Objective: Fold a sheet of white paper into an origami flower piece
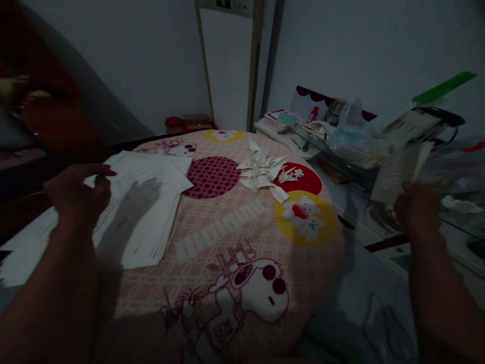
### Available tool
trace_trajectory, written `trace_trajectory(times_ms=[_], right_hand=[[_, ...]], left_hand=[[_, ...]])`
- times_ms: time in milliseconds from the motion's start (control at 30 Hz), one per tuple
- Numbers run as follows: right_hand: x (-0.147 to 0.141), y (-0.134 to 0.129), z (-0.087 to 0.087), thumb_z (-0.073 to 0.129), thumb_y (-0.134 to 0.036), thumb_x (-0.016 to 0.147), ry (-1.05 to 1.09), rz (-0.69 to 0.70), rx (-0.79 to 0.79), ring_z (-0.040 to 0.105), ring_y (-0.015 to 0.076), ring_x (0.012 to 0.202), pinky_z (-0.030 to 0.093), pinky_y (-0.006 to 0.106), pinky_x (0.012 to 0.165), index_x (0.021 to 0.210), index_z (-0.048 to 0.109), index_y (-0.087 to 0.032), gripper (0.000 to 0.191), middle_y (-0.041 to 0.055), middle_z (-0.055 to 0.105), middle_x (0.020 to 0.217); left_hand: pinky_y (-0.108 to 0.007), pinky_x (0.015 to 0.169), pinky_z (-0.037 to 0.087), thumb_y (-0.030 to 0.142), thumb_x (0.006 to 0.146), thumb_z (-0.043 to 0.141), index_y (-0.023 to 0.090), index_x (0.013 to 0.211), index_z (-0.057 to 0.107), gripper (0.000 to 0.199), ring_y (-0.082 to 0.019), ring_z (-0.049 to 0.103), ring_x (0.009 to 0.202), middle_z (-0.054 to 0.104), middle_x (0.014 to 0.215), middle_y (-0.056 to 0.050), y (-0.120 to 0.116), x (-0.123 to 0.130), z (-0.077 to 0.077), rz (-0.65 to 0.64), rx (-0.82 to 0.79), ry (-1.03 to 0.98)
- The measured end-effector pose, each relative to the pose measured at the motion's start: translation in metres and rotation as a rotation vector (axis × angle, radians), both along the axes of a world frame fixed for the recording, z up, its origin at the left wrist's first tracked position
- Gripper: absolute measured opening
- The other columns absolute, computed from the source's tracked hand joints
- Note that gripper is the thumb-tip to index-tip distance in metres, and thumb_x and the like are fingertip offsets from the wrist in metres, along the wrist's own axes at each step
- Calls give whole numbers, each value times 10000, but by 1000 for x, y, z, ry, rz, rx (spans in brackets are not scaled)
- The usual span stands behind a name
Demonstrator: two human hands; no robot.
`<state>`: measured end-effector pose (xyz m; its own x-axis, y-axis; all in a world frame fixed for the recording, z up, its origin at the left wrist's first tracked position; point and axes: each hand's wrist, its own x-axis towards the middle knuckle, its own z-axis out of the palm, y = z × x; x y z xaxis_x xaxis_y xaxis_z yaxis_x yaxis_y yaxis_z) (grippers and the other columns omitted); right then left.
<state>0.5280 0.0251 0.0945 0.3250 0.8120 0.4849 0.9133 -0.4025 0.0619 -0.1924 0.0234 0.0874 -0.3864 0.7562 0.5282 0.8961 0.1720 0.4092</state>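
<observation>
My left hand (81,192) hovers over the left part of a stack of white papers (159,222), thumb and forefinger apart, with nothing seen between them. Out past the table's right side, my right hand (419,205) is closed on a sheet of paper (392,172) that looks folded or bent and is blurred. Several folded white paper pieces (261,172) lie in a heap near the table's far right. The round table has a pink patterned cloth (227,212) with cartoon figures.
At the right, a low glass-topped stand (341,164) carries papers, plastic bags (352,136) and a green strip (443,88). A reddish-brown wooden piece of furniture (56,121) stands at the left. Behind the table are a red item (174,123) and a box. Cables lie on the floor at lower right.
</observation>
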Motion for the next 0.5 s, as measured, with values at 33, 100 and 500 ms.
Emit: trace_trajectory(times_ms=[33, 100, 500], right_hand=[[-12, -12, 7, 358, -238, 965, -23, 79, 54, 583, 350, 1233, 443, 509, 950, 1348, 605, -151, 464, 277, 615, 1274], [-41, -31, 21, 331, -413, 984, -55, 238, 138, 635, 348, 1149, 476, 532, 887, 1341, 621, -237, 492, 244, 654, 1228], [-400, 18, 4, 348, -74, 960, -75, 1202, 185, 560, 317, 1202, 500, 506, 997, 1242, 625, -62, 396, 181, 450, 1531]], left_hand=[[-260, 951, 432, 239, 814, 490, 205, 937, 678, 228, -105, 604, 923, 705, 1125, 88, 15, 2, -12, -40, 49, 9], [-255, 937, 461, 212, 790, 523, 190, 897, 707, 214, -130, 640, 947, 733, 1063, 37, 38, 3, -29, -64, 121, -4], [-220, 852, 513, 38, 780, 471, 72, 1080, 663, 357, -113, 663, 887, 718, 992, -53, 26, -16, -29, 34, 453, -284]])
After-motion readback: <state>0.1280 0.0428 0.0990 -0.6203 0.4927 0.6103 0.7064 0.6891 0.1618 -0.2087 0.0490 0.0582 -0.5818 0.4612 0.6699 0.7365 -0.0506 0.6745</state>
